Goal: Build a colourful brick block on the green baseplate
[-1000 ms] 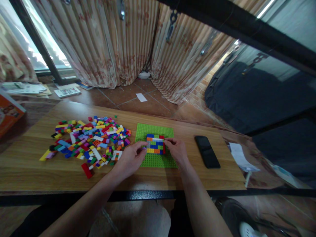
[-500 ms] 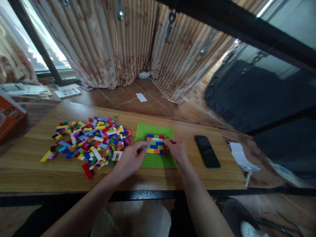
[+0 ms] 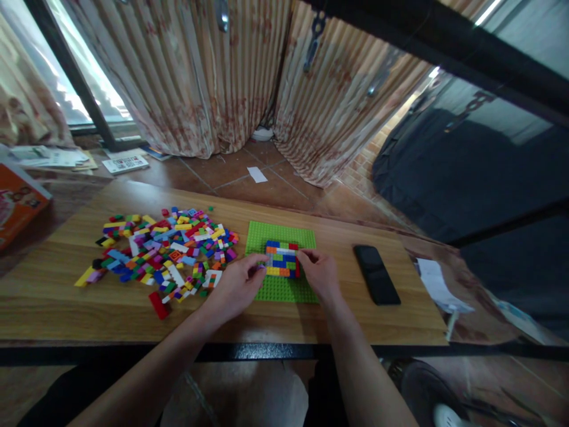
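A flat rectangle of joined toy bricks (image 3: 282, 260) in blue, white, orange, yellow, green and red sits on the green baseplate (image 3: 288, 292). My left hand (image 3: 242, 279) is at its left side, thumb and fingers pinched together. A small purplish bit shows at those fingertips, too small to name. On the other side, my right hand (image 3: 320, 270) has its thumb and forefinger closed at the red brick (image 3: 297, 268) along the right edge. My palms and remaining fingers are partly hidden from above.
A heap of loose bricks (image 3: 178, 249) covers the left of the wooden table (image 3: 267, 326), with a red brick (image 3: 158, 305) near the front. A black phone (image 3: 377, 274) lies to the right. An orange box (image 3: 20, 204) stands at far left.
The view has shifted slightly, so everything appears a little further right. Both hands keep nearly the same places beside the brick rectangle.
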Action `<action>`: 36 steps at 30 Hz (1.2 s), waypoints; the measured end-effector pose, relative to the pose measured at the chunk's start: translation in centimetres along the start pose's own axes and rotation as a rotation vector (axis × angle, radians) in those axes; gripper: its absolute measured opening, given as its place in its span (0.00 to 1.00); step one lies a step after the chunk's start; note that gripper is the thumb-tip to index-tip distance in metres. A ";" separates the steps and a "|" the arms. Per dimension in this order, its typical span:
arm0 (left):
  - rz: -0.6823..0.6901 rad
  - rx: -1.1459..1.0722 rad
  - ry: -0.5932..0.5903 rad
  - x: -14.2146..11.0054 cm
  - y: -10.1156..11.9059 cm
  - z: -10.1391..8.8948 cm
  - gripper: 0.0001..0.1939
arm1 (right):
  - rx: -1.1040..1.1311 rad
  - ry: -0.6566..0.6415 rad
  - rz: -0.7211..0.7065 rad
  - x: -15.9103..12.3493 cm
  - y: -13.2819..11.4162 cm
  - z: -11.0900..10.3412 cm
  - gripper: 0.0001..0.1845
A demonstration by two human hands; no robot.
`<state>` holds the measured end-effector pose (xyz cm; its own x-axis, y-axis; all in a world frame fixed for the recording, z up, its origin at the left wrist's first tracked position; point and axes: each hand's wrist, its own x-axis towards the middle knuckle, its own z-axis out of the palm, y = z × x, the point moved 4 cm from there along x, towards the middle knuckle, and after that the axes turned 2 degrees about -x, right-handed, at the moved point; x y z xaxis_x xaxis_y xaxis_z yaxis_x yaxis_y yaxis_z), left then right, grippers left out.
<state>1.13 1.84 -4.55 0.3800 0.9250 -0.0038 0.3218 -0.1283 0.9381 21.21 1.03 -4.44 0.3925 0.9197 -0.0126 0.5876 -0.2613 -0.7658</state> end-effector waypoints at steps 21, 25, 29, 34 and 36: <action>-0.029 -0.012 0.003 -0.1 -0.2 0.7 0.18 | -0.230 0.081 -0.104 -0.7 -2.4 2.3 0.34; -0.018 -0.004 0.009 -0.1 -0.4 0.7 0.20 | -0.201 0.092 -0.106 -0.6 -2.4 2.3 0.33; -0.011 0.000 0.026 -0.1 -0.5 0.8 0.20 | -0.196 0.090 -0.092 -0.5 -2.3 2.5 0.35; -0.016 0.008 0.018 -0.1 -0.4 0.7 0.20 | -0.189 0.087 -0.083 -0.5 -2.2 2.6 0.37; -0.013 0.007 0.014 -0.1 -0.5 0.7 0.21 | -0.175 0.091 -0.080 -0.6 -2.3 2.7 0.37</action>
<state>1.54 1.53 -5.24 0.3638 0.9314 -0.0117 0.3332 -0.1184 0.9354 17.74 1.85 -4.39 0.3973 0.9113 0.1080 0.7303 -0.2427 -0.6385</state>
